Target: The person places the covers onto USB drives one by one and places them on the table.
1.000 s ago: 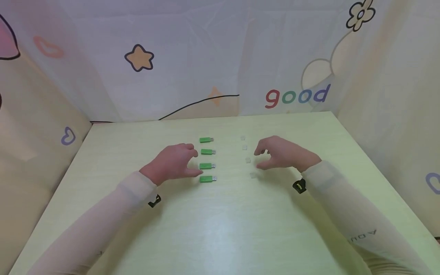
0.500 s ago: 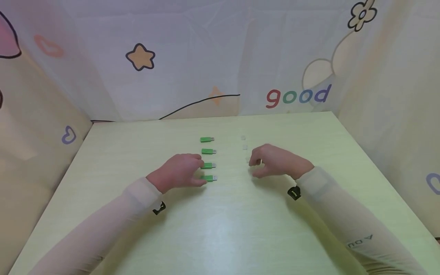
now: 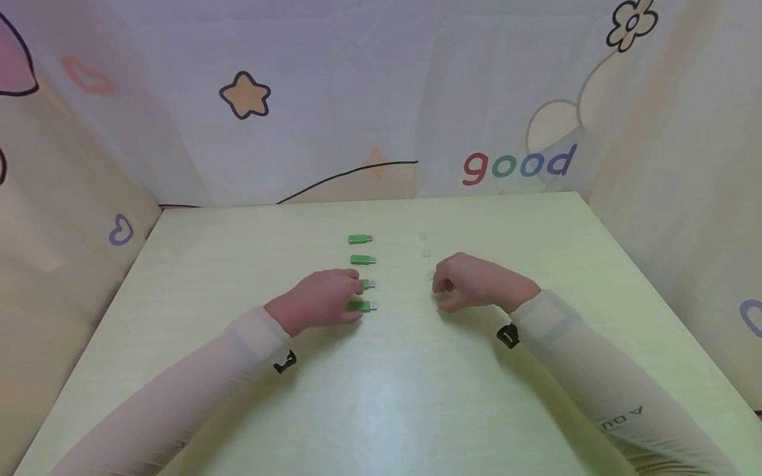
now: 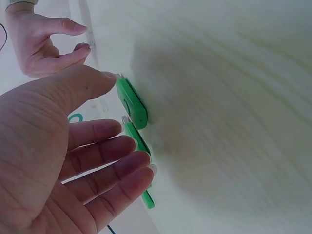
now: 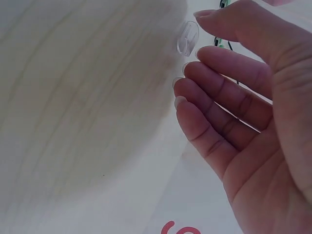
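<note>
Head view has the left grip [image 3: 321, 299] moved in, thumb and fingers parted astride the near stick [image 3: 363, 307], and the right grip [image 3: 476, 283], also unclosed, shifted beside a clear cap [image 5: 187, 39] right of that stick, leaving both ungripped but within reach.

Over the last second we have brought the left hand [image 3: 318, 297] nearer and rightward, its thumb now on the near side of the nearest green USB stick [image 3: 362, 306] and its fingers partly covering the second-nearest green USB stick [image 3: 368, 284]. We have also shifted the right hand [image 3: 472, 283] nearer and leftward, hiding the nearest clear cap from the head view.
</note>
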A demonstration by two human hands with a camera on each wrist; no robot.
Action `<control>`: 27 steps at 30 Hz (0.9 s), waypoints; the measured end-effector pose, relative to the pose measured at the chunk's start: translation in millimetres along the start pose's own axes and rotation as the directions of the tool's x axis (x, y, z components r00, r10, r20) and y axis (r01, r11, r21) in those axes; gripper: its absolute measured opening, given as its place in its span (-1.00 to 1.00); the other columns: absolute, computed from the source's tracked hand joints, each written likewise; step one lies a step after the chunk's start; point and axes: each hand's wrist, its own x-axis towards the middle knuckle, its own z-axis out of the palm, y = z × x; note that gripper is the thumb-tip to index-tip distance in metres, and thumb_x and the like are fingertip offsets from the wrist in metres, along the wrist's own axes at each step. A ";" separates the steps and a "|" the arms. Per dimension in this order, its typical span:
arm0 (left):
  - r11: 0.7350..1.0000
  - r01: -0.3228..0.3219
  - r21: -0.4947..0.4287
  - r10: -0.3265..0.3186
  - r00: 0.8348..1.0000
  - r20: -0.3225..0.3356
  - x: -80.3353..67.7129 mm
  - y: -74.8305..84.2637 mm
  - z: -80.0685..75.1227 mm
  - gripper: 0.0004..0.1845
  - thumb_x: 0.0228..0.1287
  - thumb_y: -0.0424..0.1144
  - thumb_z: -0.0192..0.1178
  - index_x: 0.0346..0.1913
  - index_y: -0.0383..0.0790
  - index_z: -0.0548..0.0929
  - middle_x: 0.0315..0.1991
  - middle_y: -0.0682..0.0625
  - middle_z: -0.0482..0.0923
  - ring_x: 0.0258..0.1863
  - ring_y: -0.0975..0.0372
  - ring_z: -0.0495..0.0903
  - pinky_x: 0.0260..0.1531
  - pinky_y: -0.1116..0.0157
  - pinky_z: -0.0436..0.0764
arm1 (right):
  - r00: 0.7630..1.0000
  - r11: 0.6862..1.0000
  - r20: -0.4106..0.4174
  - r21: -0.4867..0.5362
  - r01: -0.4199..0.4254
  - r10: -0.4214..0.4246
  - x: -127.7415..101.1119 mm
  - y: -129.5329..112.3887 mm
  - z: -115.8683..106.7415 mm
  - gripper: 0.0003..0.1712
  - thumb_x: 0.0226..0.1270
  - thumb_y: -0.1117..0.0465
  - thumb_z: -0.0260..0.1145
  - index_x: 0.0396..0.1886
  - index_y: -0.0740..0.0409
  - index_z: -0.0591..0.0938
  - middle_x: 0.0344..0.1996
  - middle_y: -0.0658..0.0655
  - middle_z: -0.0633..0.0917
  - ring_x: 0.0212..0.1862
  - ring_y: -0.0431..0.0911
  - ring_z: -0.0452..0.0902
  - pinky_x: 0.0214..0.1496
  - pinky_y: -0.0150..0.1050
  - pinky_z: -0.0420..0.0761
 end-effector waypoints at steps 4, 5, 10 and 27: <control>1.000 0.012 -0.017 -0.011 1.000 0.021 2.4 1.3 0.6 -0.74 0.23 -0.05 0.44 -0.20 -0.16 0.70 -0.34 0.09 0.47 -0.41 0.28 0.42 -0.38 0.37 0.49 | 1.000 1.000 0.009 -0.007 -0.009 0.009 1.2 -1.9 0.2 -0.82 0.16 0.24 0.48 -0.53 0.00 0.63 -0.54 -0.01 0.46 -0.40 -0.19 0.34 -0.28 -0.29 0.39; 1.000 0.015 -0.026 -0.015 1.000 0.026 2.9 1.8 0.4 -0.74 0.23 -0.05 0.44 -0.20 -0.16 0.70 -0.34 0.09 0.47 -0.41 0.27 0.43 -0.37 0.36 0.50 | 1.000 1.000 0.009 -0.012 -0.011 0.011 1.4 -2.0 0.3 -0.83 0.15 0.24 0.48 -0.52 0.01 0.64 -0.54 -0.02 0.46 -0.40 -0.19 0.34 -0.28 -0.29 0.39; 0.999 0.033 -0.042 -0.031 0.998 0.045 5.8 3.2 1.4 -0.75 0.23 -0.07 0.43 -0.22 -0.17 0.68 -0.35 0.07 0.48 -0.39 0.24 0.45 -0.32 0.33 0.52 | 1.000 0.999 0.012 -0.033 -0.021 0.022 2.6 -0.5 1.3 -0.84 0.12 0.28 0.47 -0.52 0.02 0.63 -0.55 -0.04 0.44 -0.41 -0.19 0.33 -0.30 -0.30 0.38; 0.998 0.062 -0.021 -0.061 0.995 0.078 14.1 4.5 4.8 -0.85 0.28 -0.20 0.40 -0.28 -0.19 0.67 -0.36 0.05 0.50 -0.37 0.22 0.47 -0.20 0.30 0.59 | 0.999 0.999 0.028 -0.029 -0.032 0.033 5.2 0.6 1.7 -0.91 0.08 0.33 0.42 -0.51 0.07 0.68 -0.55 -0.08 0.51 -0.42 -0.20 0.38 -0.30 -0.34 0.45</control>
